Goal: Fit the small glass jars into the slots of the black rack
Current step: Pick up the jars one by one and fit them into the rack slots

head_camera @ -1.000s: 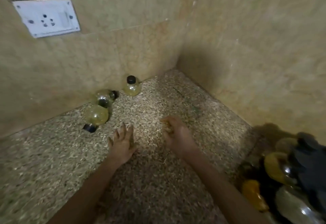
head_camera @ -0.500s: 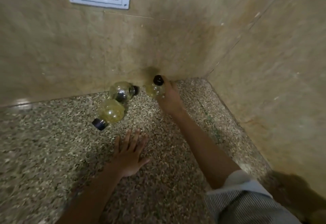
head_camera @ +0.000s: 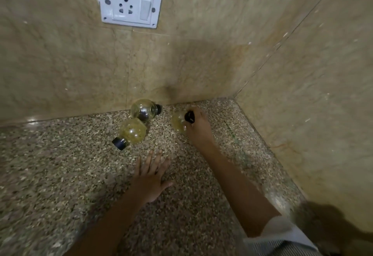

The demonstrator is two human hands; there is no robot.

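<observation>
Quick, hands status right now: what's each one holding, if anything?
Left hand: open, flat on the speckled counter, holding nothing.
Right hand: closed round a black-capped glass jar near the wall corner.

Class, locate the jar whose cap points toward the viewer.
Head view, left of centre: that jar lies on its side against the wall-side jar, just beyond the left hand.

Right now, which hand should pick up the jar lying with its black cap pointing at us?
The left hand: it rests flat and empty just below that lying jar, while the right hand grips a second jar near the corner.
</observation>
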